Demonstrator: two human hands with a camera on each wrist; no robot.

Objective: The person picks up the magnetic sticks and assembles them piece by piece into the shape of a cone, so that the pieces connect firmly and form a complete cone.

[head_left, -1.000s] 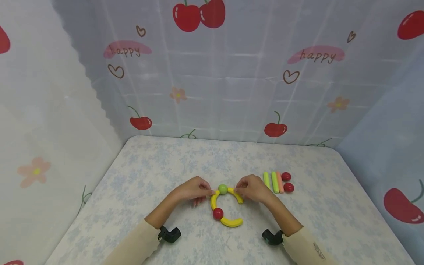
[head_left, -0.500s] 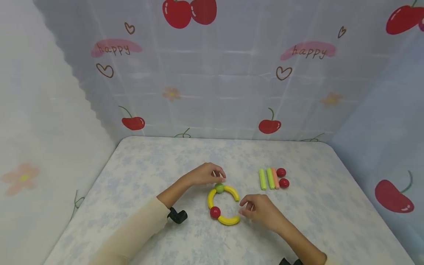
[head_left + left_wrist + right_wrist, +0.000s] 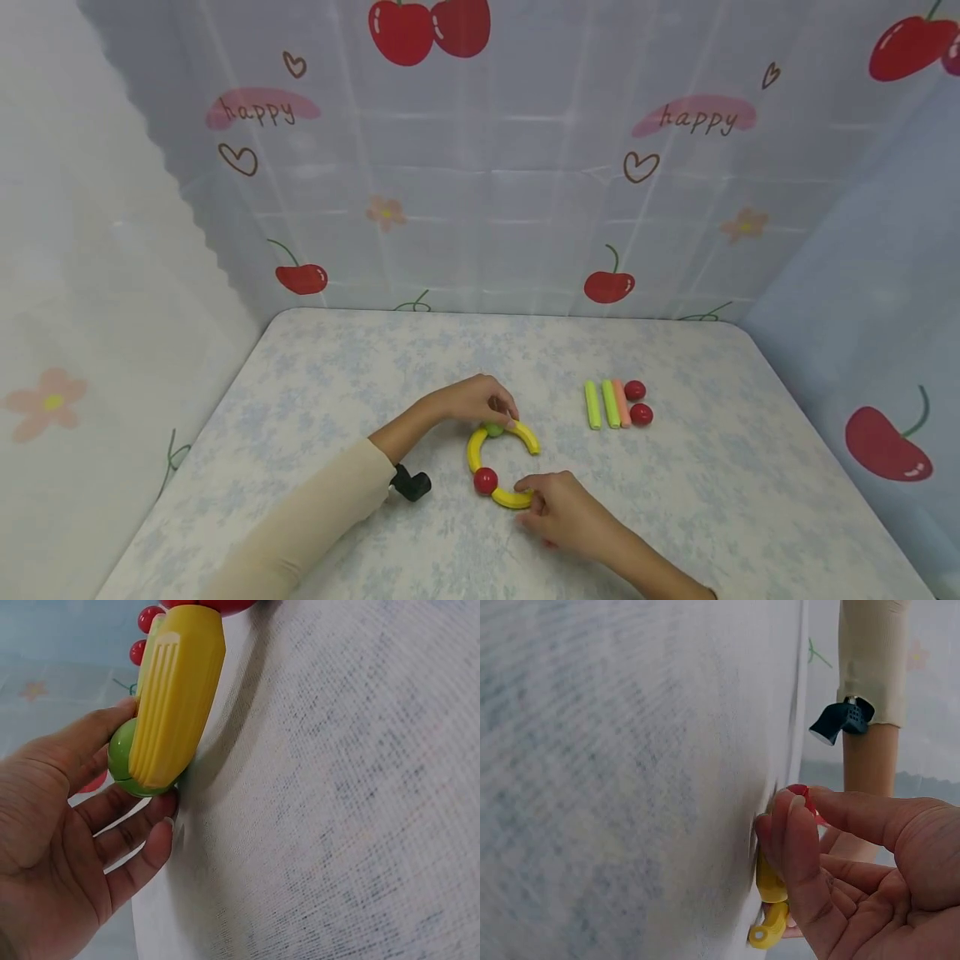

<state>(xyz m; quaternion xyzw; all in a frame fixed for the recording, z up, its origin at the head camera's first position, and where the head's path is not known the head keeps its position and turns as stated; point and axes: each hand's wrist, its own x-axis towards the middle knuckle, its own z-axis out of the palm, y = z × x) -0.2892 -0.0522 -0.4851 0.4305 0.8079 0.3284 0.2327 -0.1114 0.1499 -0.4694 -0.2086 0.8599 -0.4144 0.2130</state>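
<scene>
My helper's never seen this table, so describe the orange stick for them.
Start at the pale table, then look beyond the right hand. The orange stick lies there between a green stick and two red balls; it's the only orange stick.

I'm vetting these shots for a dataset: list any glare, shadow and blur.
Head: pale light streaks on the backdrop; left wrist: a highlight on the near yellow piece, with a soft shadow beside it on the tablecloth; right wrist: the flower print beside the sleeve is out of focus.
</scene>
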